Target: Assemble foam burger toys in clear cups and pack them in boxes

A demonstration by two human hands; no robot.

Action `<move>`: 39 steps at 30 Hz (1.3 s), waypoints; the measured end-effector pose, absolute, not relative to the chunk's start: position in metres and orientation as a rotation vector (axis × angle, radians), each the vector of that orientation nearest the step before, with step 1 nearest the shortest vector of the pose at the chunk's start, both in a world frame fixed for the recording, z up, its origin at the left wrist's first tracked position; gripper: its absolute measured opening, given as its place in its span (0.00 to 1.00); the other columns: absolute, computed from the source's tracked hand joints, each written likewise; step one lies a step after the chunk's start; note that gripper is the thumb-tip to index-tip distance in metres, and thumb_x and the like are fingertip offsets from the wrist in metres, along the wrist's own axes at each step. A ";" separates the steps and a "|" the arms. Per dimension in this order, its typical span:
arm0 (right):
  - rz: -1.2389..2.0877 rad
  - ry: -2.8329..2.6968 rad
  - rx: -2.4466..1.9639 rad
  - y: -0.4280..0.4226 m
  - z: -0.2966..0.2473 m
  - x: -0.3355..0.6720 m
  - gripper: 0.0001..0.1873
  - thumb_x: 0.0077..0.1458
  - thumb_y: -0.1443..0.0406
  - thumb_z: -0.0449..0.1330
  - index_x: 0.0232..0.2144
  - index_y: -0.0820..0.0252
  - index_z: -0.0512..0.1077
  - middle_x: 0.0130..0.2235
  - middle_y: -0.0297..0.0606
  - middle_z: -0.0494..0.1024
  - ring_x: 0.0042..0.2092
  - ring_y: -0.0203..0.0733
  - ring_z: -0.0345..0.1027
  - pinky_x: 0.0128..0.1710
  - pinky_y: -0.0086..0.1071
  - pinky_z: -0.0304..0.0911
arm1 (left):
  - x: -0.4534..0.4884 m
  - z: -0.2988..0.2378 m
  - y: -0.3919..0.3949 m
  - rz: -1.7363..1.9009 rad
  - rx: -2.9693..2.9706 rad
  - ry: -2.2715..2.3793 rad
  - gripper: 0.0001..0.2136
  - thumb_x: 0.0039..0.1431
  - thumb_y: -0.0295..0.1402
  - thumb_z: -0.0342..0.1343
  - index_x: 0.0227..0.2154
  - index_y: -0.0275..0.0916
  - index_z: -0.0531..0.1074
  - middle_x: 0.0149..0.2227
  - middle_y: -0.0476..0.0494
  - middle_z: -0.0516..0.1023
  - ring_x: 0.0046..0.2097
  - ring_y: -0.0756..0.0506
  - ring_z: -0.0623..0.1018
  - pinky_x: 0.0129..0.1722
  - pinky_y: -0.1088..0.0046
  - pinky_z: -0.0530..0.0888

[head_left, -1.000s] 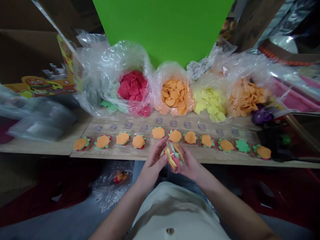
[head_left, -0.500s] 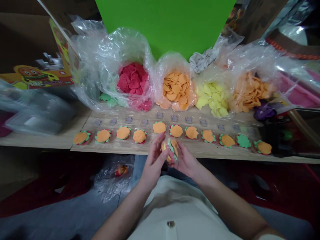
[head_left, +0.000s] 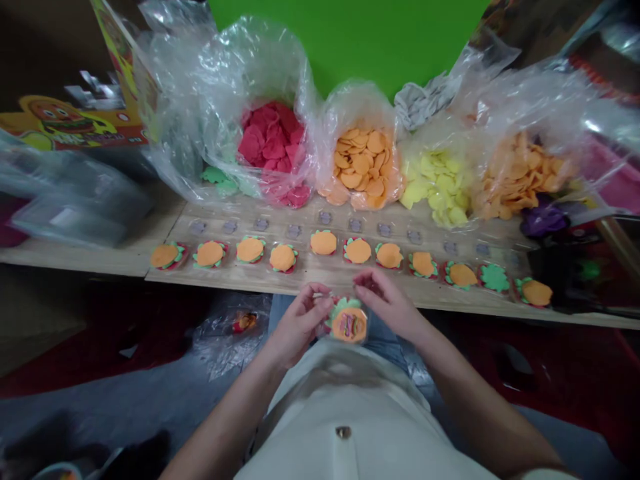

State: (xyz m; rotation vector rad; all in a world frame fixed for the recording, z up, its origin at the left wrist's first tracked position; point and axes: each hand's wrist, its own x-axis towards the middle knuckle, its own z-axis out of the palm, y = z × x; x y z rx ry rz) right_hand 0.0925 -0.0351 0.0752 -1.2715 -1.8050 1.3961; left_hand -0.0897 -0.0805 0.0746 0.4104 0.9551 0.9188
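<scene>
My left hand [head_left: 299,322] pinches the edge of a small felt burger stack [head_left: 349,323], orange with green and red layers, held flat just above my lap. My right hand [head_left: 386,301] hovers right of it with fingers curled near its top edge; I cannot make out whether it touches the stack. Just beyond my hands, a row of several more felt burger stacks [head_left: 323,243] lies along the front of a wooden board [head_left: 320,273].
Behind the row stand clear plastic bags of felt pieces: red [head_left: 273,143], orange [head_left: 361,160], yellow [head_left: 440,187] and pale orange [head_left: 520,175]. A row of small grey squares [head_left: 294,231] lies behind the stacks. A burger-print box [head_left: 65,123] sits at far left, a green panel [head_left: 360,40] at the back.
The felt stack has come down and toward my body and turned to lie flat. My right hand has let go of it or slid to its top edge; the left still holds it.
</scene>
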 end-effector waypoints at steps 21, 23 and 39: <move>1.117 -2.770 -0.968 -0.110 0.076 0.099 0.05 0.50 0.65 0.50 0.27 0.59 0.65 0.26 0.35 0.68 0.28 0.36 0.57 0.27 0.30 0.48 | -0.092 0.073 -0.141 0.727 1.364 1.114 0.06 0.55 0.33 0.55 0.32 0.39 0.74 0.33 0.44 0.75 0.36 0.49 0.73 0.37 0.73 0.69; 1.072 -2.761 -0.973 -0.113 0.074 0.099 0.05 0.50 0.66 0.50 0.27 0.59 0.65 0.26 0.35 0.69 0.28 0.36 0.58 0.27 0.30 0.49 | -0.092 0.071 -0.142 0.723 1.434 1.110 0.06 0.56 0.33 0.53 0.32 0.39 0.74 0.32 0.45 0.75 0.36 0.49 0.73 0.38 0.73 0.69; 1.252 -2.618 -1.256 -0.107 0.095 0.094 0.04 0.49 0.64 0.50 0.27 0.60 0.61 0.28 0.33 0.66 0.28 0.34 0.57 0.26 0.28 0.48 | -0.092 0.065 -0.140 0.733 1.201 1.146 0.07 0.51 0.35 0.59 0.29 0.37 0.74 0.30 0.45 0.74 0.33 0.49 0.72 0.33 0.74 0.67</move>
